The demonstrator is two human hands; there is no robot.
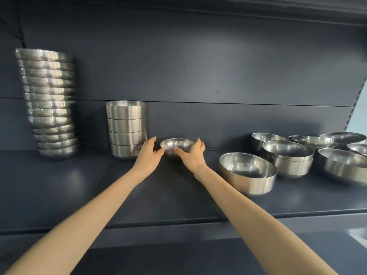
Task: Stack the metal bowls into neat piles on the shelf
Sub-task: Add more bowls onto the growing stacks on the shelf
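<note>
**Bowl being taken up beside the short stack**

Step in hand, as I judge it: gathering one small bowl, which sits on the shelf just right of the short stack of four straight-sided bowls, near the back wall. The right hand cups it, thumb across the front and fingers curled round the far side. The left hand lies between the short stack and the bowl, half spread, thumb tip at the rim; whether it truly grips I cannot tell. Nor can I tell if the bowl has left the shelf.

This bowl looks shallower and rounder than those in the short stack, so the next move probably calls for choosing a matching pile, or starting one, and lowering it level.

Room: bare shelf lies in front of the short stack, out to the front edge. Well right of the short stack stand the loose bowls, crowded together. Far left of it a tall stack leans slightly; a knock could topple it.
</note>
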